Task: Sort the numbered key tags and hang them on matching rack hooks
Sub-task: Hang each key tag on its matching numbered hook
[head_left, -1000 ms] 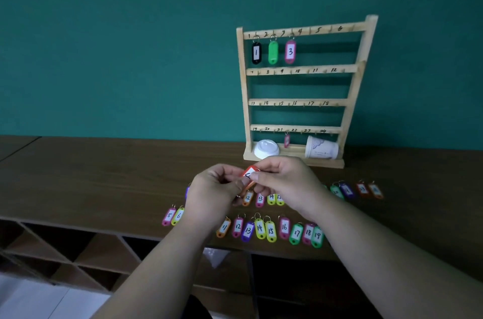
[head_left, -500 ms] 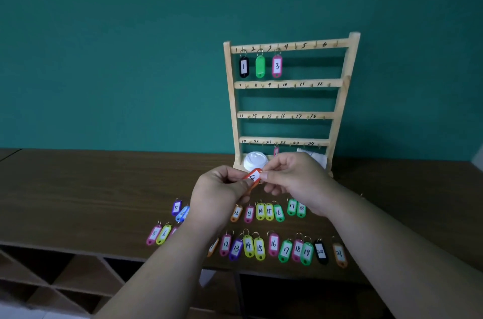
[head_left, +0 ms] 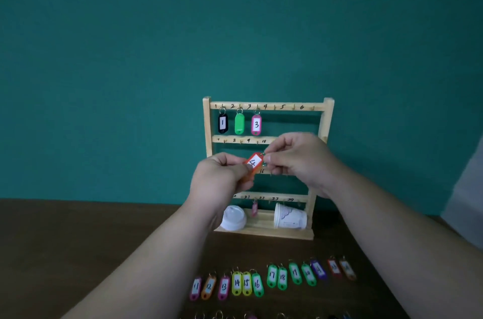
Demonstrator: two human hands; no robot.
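Note:
A wooden rack (head_left: pixel 328 120) with numbered hook rails stands on the brown table against the teal wall. On its top rail hang a black tag 1 (head_left: pixel 222 123), a green tag (head_left: pixel 239 123) and a pink tag 3 (head_left: pixel 256 124). In front of the rack's middle rails both hands hold an orange tag 4 (head_left: pixel 253 163). My left hand (head_left: pixel 220 177) pinches the tag's body. My right hand (head_left: pixel 295 159) pinches its metal ring. A row of tags numbered 11 to 16 (head_left: pixel 236 283) and further tags (head_left: pixel 295 273) lie flat on the table.
A white cup lid (head_left: pixel 233 218) and a tipped white paper cup (head_left: pixel 290 216) rest on the rack's base. A small pink tag (head_left: pixel 254 208) hangs from the bottom rail. More tag rings show at the bottom edge. Dark table surface (head_left: pixel 78 240) spreads to the left.
Both hands have risen with the orange tag from above the table up to the rack's middle rails. The view has tilted, so the rack sits lower in frame.

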